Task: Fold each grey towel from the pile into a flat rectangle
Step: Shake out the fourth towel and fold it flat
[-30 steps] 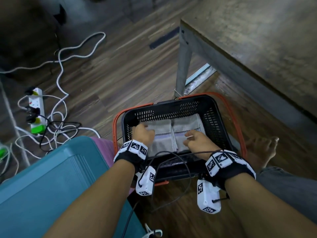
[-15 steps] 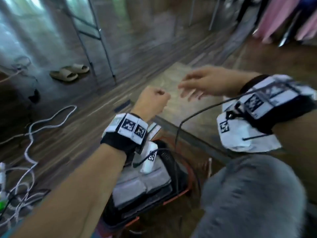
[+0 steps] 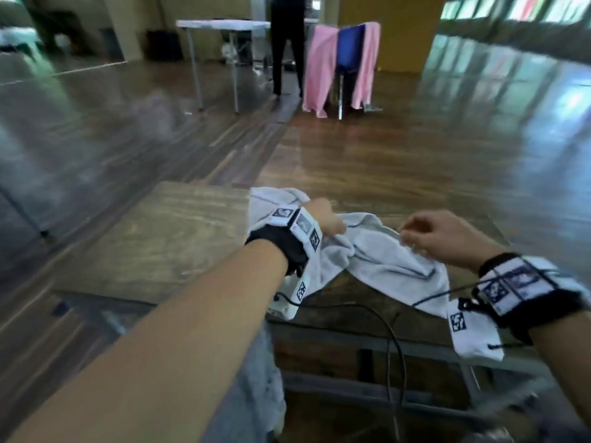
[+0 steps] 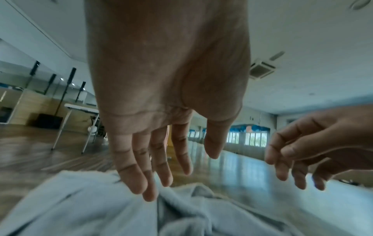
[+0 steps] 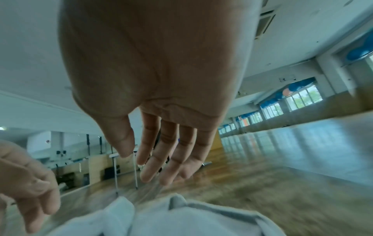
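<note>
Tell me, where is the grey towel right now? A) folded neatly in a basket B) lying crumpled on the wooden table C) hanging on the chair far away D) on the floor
B: the grey towel lies bunched and wrinkled on the wooden table, with the left hand and right hand open just above it.

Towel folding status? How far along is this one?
Early. Done: one grey towel is out on the wooden table. In hand: left hand and right hand are over it with fingers extended, neither gripping. Left: the towel is crumpled with no fold made, so it needs flattening and folding. No pile shows in these views.
</note>
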{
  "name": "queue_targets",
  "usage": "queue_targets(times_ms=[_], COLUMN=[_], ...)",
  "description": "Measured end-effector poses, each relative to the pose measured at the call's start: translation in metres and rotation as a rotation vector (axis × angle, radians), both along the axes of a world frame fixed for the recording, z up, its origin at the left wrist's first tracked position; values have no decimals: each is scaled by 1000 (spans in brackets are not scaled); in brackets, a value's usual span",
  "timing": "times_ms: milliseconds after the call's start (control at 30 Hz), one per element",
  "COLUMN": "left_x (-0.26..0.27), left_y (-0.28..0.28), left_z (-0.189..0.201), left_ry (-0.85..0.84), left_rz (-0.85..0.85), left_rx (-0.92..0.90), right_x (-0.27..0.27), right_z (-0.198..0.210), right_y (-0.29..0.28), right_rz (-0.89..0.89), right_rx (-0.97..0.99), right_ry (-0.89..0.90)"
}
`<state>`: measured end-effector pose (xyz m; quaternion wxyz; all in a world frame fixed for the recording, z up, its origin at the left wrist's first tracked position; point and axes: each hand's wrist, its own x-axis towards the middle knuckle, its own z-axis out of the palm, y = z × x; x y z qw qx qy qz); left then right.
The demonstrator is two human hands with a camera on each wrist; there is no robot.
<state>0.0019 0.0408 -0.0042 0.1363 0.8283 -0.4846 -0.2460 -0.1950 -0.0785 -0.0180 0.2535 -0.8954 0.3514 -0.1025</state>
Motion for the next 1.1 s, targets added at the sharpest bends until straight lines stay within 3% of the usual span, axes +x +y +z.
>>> queue_targets(times_ms=[133,300,467,567,667,733,867,967,1033,1100], left_x=[-18,-19,1,13,30,44,44,26,13,3], left_y=[-33,-49,-57,-57,-51,-44,-41,-49,-56,-61], left_z=[-65,-111,-113,-107,-95,-88,-92,-99,-105,-114], left_ry=[-97,-262,-226,-201,-259,-259,-391,-467,-493,-535], left_rz=[-91,-86,-47,66,239,353,437,294,81,-48], left_rx=[29,-53,-91,-187,-379,-483,-311,-233,-223,-163], right_x=[-19,-13,8,10,-7,-24,-38,-29,-19,-12], right_z=[-64,-109,-131,-125,-108,-100,-101,-104,-109,-117], right_y=[-18,-26,-33,-42,-56,-65,-64,-53,-43,-33], right_rz=[-92,15,21,-4,-128,-267,-494,-351,-156,-51], right_rx=[56,105,-49,-207,-317,-280,-318,-427,-300,-179], right_ry=[42,81,197,243,395,496,602,359,182,206])
